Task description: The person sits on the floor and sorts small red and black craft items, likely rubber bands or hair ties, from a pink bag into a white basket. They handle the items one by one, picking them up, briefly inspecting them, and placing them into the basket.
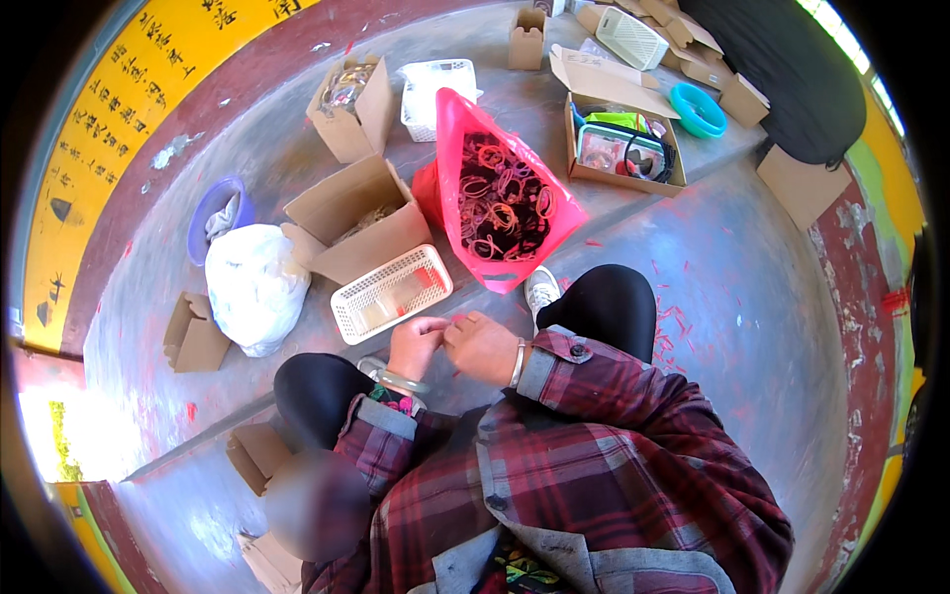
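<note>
My left hand [412, 348] and my right hand [479, 348] meet in front of my knees, fingers bent and pinched close together. Whatever lies between the fingertips is too small to make out; a bit of red shows there. Just beyond my left hand is a cream plastic basket [349, 315] with small red pieces [414, 288] inside. A bright pink plastic bag [546, 247] stands wide at the mouth past my right hand, full of dark and reddish looped bands [505, 198].
An opened cardboard box [371, 243] and a stuffed white bag [255, 287] stand to the left. Farther off are a white basket [435, 89], a box of small packets [348, 109], a box of mixed items [623, 148] and a teal basin [698, 111]. Red scraps [673, 327] litter the floor.
</note>
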### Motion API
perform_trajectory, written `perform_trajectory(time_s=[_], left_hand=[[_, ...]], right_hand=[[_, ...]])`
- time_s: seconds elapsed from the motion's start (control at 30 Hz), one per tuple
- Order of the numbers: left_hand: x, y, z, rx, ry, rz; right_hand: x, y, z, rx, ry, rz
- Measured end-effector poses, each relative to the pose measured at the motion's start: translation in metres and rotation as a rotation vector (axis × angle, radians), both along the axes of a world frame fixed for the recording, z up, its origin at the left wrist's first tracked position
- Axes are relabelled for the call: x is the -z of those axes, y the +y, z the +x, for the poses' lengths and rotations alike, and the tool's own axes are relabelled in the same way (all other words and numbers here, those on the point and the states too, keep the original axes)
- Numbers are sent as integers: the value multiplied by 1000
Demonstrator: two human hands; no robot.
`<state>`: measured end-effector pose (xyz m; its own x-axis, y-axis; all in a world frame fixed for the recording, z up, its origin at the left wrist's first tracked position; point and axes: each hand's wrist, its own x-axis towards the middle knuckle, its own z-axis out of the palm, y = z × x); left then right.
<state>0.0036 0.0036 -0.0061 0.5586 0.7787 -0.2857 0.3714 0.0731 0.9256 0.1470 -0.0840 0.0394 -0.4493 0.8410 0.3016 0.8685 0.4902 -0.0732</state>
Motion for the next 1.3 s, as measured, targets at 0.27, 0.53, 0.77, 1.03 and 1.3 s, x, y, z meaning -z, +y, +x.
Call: perform_trajectory(time_s=[0.27, 0.53, 0.77, 1.03, 1.3], left_hand=[[-19, 1, 0, -61, 111, 153], [14, 1, 4, -39, -12, 87], [18, 4, 0, -59, 10, 85], [10, 4, 4, -41, -12, 91], [4, 2, 1, -18, 45, 62]], right_hand=[[-42, 80, 96, 382, 166, 95], [80, 158, 211, 736, 73, -428], [90, 156, 180, 900, 183, -416], [59, 170, 185, 580, 1161, -190], [-38, 132, 145, -160, 2133, -654]])
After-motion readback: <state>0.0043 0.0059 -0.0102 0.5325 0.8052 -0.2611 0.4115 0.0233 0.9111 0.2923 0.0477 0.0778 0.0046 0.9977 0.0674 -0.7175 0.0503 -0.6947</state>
